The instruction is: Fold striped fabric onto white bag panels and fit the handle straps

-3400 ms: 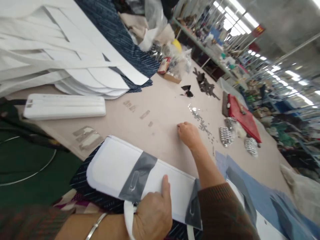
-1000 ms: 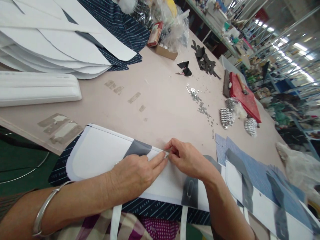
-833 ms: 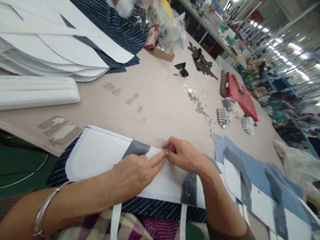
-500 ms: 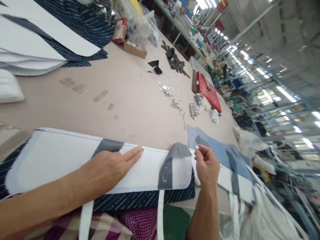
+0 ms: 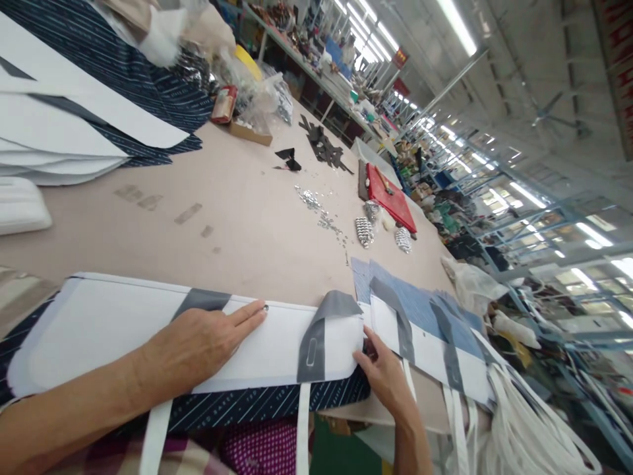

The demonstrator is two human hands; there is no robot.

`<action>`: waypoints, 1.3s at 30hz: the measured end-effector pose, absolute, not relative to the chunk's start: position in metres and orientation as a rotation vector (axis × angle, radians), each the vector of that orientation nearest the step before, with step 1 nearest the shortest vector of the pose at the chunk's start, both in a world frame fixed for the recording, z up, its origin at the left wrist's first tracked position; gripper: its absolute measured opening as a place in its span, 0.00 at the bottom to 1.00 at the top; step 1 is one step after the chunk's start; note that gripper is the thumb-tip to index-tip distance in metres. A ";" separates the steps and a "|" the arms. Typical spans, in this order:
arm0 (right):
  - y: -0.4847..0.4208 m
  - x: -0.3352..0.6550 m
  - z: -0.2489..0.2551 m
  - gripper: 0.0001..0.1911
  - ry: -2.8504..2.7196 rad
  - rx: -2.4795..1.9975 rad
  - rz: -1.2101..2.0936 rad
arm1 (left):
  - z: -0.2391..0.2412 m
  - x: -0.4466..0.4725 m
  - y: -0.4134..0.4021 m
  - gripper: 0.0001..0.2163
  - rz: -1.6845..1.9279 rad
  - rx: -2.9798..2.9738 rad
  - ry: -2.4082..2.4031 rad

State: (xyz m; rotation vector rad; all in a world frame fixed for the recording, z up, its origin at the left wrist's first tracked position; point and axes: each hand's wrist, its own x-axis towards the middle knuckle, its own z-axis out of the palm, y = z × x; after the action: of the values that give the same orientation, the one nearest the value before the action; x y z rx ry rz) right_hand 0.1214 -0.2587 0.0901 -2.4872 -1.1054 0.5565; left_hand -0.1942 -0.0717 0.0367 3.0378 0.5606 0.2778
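Note:
In the head view my left hand [image 5: 202, 343] lies flat on a white panel [image 5: 119, 323], its fingers stretched out together. Beside its fingertips a small round metal piece [image 5: 266, 308] sits close to the panel's upper edge. Grey strips cross the panel; the right grey strip [image 5: 312, 346] has a folded upper end and a stitched outline. Dark striped fabric [image 5: 247, 402] shows under the panel. At the panel's right end is my right hand [image 5: 383, 369], thumb and forefinger apart with nothing visible between them. A white strap [image 5: 303, 422] hangs from the lower edge.
Blue fabric panels with white parts [image 5: 425, 323] lie on the right, beside bundled white straps [image 5: 529, 422]. Small silvery pieces [image 5: 321, 214] are scattered mid-table. Behind them are a red flat item [image 5: 390, 198] and dark strips [image 5: 324, 145]. White panels [image 5: 99, 125] are stacked far left.
My right hand has come down and left from the blue panels to the white panel's right end, its pinched fingers now apart. My left hand keeps its place on the panel. The view has shifted.

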 end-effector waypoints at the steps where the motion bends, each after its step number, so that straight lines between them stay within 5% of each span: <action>1: -0.261 0.124 0.091 0.30 -1.097 -2.486 0.599 | 0.038 -0.195 -0.072 0.29 0.285 3.031 0.562; 11: -0.268 0.129 0.114 0.18 -0.974 -2.420 0.951 | 0.045 -0.195 -0.071 0.28 0.316 2.886 0.612; 21: -0.274 0.137 0.103 0.08 -0.749 -2.582 0.617 | 0.046 -0.196 -0.071 0.26 0.304 2.922 0.619; 27: -0.244 0.113 0.134 0.17 -0.325 -1.629 0.386 | 0.048 -0.197 -0.071 0.24 0.282 2.931 0.591; 29: -0.215 0.088 0.133 0.14 -0.294 -1.385 0.446 | 0.048 -0.197 -0.071 0.23 0.278 2.942 0.598; 39: -0.122 0.012 0.086 0.12 -0.162 -0.950 0.844 | 0.045 -0.198 -0.072 0.22 0.269 2.926 0.590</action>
State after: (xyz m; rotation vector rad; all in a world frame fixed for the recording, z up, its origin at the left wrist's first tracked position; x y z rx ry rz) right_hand 0.0116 -0.1220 0.0856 -0.9496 -0.1617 0.8443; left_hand -0.1978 -0.0720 0.0447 2.9256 0.5899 0.2694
